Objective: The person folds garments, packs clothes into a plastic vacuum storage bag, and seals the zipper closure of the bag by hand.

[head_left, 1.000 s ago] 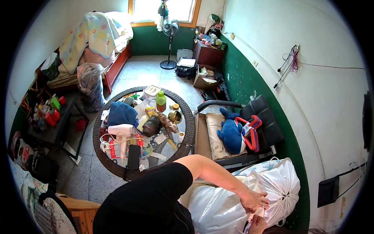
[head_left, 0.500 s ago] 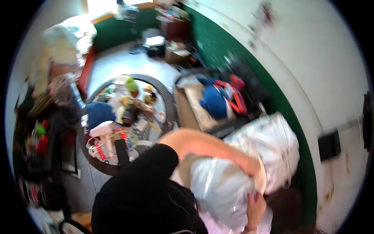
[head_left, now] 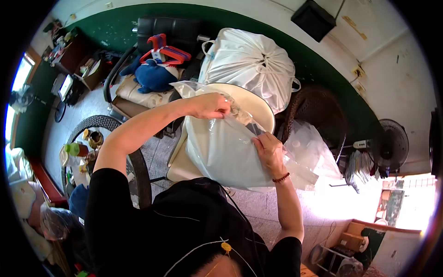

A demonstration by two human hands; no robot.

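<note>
A large translucent plastic bag (head_left: 221, 150) rests on the seat of a cream chair (head_left: 249, 99), in front of its rounded backrest. My left hand (head_left: 210, 106) is closed on the upper edge of the bag, with the fingertips curled together. Lower and to the right, my right hand (head_left: 271, 150), wearing a beaded bracelet (head_left: 280, 177) at the wrist, pinches the same bag along its rim. Between the hands the bag's mouth is parted, and something dark grey shows there, too little of it to name.
Behind the chair stands a stuffed white drawstring bag (head_left: 249, 60). A blue plush toy (head_left: 154, 76) and red hangers (head_left: 171, 54) lie on a seat to the left. The round table (head_left: 143, 177) is cluttered. A wicker chair (head_left: 318, 108) and fan (head_left: 390, 143) are at right.
My view has swung to the right and lower. Both hands are now apart on the bag's rim; before, they were close together near its right side.
</note>
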